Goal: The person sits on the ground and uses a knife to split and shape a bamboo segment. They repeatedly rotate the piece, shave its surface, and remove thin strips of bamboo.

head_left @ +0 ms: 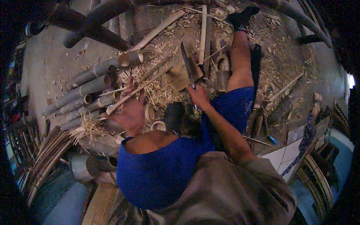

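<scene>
My right hand (199, 98) is closed around the handle of a long knife (186, 62), its dark blade pointing up and away from me. Under the blade sits a flat-topped wooden block (177, 78). At left, a pale split bamboo strip (144, 85) lies across my left hand (129, 112), with the fingers reaching past it; motion blurs this hand a little. The strip's far end extends toward the block, apart from the knife. Pale shavings (90, 127) are heaped beside my left wrist.
Several cut bamboo tubes (90, 88) are stacked at left. Long split pieces (161, 29) lie ahead among scattered chips. A cut bamboo piece (223, 77) stands near my outstretched leg (240, 56). Bundled strips (48, 159) lie lower left; dark bars (93, 24) cross the top.
</scene>
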Demonstrator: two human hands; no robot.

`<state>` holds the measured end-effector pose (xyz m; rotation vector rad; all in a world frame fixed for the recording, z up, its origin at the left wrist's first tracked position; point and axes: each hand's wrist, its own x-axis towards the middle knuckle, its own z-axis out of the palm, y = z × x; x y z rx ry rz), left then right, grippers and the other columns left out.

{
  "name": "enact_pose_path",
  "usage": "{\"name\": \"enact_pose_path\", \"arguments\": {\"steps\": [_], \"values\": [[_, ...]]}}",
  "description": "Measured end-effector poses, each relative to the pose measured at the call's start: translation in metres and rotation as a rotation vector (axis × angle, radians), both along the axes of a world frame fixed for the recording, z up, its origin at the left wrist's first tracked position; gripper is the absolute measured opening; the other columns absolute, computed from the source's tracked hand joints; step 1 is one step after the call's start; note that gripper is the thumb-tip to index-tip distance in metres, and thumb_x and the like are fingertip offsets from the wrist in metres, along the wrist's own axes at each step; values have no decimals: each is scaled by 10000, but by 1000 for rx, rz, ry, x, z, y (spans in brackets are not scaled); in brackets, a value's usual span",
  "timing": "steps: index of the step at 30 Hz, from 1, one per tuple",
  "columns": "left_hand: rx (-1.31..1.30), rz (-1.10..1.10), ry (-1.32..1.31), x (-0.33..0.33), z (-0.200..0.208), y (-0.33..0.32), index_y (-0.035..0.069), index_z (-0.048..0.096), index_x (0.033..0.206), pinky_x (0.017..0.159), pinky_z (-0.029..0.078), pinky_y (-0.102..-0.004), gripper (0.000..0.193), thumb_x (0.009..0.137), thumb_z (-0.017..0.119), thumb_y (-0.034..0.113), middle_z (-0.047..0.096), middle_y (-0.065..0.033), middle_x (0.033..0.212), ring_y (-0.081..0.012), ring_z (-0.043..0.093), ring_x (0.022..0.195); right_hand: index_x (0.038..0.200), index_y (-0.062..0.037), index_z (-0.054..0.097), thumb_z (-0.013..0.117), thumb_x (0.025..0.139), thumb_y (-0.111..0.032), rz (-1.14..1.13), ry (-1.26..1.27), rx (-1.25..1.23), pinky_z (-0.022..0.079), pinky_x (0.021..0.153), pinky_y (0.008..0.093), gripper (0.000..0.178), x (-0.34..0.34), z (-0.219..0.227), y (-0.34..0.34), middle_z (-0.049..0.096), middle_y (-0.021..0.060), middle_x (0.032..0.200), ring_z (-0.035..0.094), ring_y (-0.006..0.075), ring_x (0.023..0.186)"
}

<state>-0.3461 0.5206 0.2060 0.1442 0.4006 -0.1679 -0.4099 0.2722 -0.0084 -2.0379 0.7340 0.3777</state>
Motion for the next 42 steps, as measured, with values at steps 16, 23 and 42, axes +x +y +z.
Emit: {"name": "enact_pose_path", "arguments": {"steps": [16, 23, 42], "values": [[1914, -586, -217, -61, -160, 46, 51, 537, 1175, 463, 416, -273, 281, 966, 550, 239, 564, -40, 698, -124, 522, 543, 997, -2, 590, 664, 823, -336, 240, -121, -45, 495, 749, 490, 383, 11, 69, 7, 651, 235, 933, 646, 416, 867], [1297, -1054, -23, -23, -63, 25, 6, 507, 1232, 550, 445, -293, 358, 945, 563, 214, 575, -35, 721, -125, 540, 643, 1025, -3, 566, 654, 814, -281, 226, -86, -132, 495, 711, 455, 360, -30, 28, -9, 627, 210, 831, 641, 375, 794], [1563, 265, -454, 80, -34, -53, 24, 591, 978, 700, 448, -287, 182, 945, 579, 203, 586, -36, 813, -149, 530, 733, 1041, 23, 567, 598, 880, -317, 249, -130, -1, 487, 702, 501, 378, -25, 84, 8, 652, 252, 835, 637, 444, 783]]}}
